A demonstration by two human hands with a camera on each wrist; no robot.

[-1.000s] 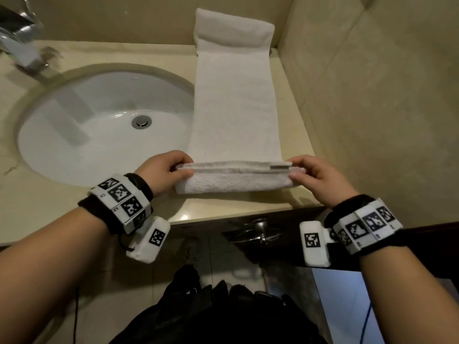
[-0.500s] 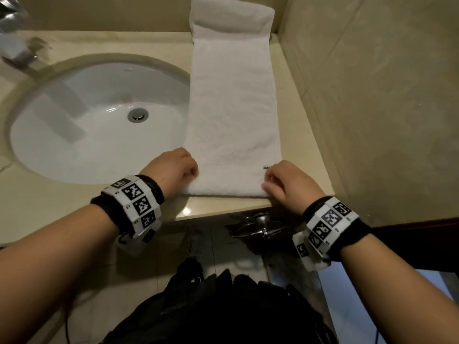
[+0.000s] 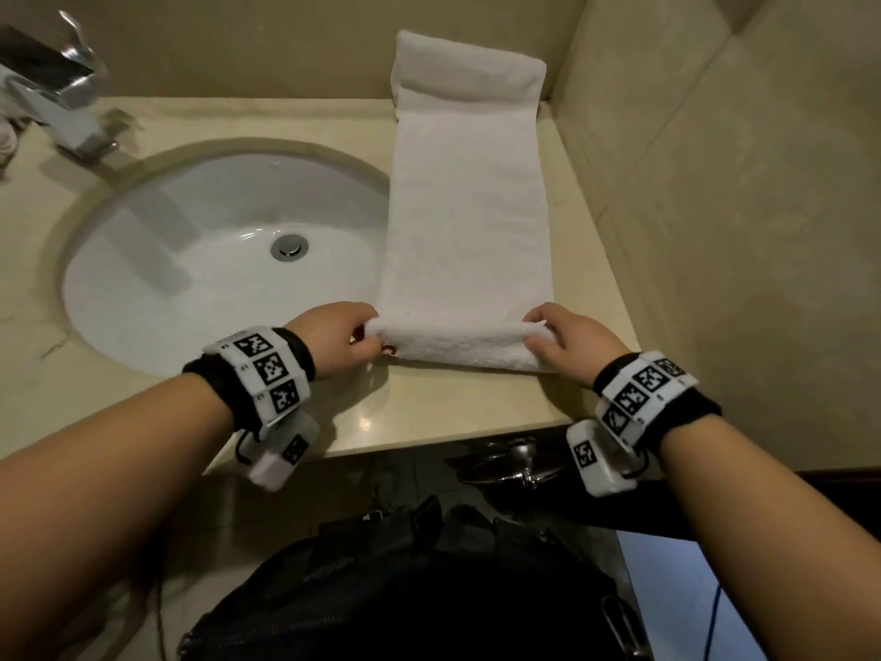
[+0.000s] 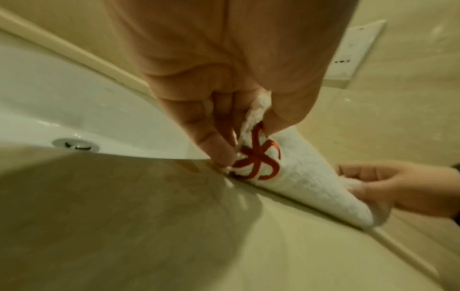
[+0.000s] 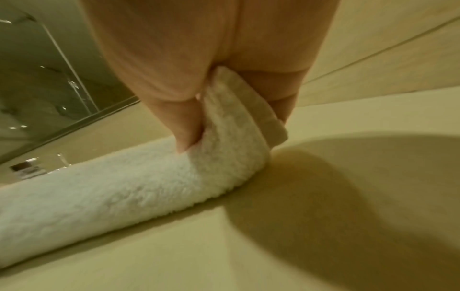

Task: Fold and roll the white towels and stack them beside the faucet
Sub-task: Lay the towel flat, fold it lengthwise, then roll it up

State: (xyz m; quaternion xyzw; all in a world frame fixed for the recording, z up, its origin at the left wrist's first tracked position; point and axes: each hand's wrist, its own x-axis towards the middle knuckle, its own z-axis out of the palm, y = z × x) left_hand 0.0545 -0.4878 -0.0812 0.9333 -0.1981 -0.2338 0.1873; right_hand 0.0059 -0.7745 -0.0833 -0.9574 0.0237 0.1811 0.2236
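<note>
A long folded white towel (image 3: 467,217) lies on the beige counter (image 3: 481,412) right of the sink, its far end running up the back wall. Its near end is turned over into a short roll (image 3: 457,348). My left hand (image 3: 369,338) pinches the roll's left end, where a red embroidered mark (image 4: 256,159) shows on the towel (image 4: 311,185). My right hand (image 3: 541,333) grips the right end, thumb pressed into the towel (image 5: 149,183). The chrome faucet (image 3: 52,102) stands at the far left.
The white sink basin (image 3: 200,260) with its drain (image 3: 289,245) takes up the counter's left side. A tiled side wall (image 3: 715,231) closes the right. A wall socket (image 4: 353,53) shows in the left wrist view. A dark bag (image 3: 405,589) sits below the counter edge.
Half a second ago both hands sat at the flat near edge of the towel; now they have turned that edge over and forward into a small roll.
</note>
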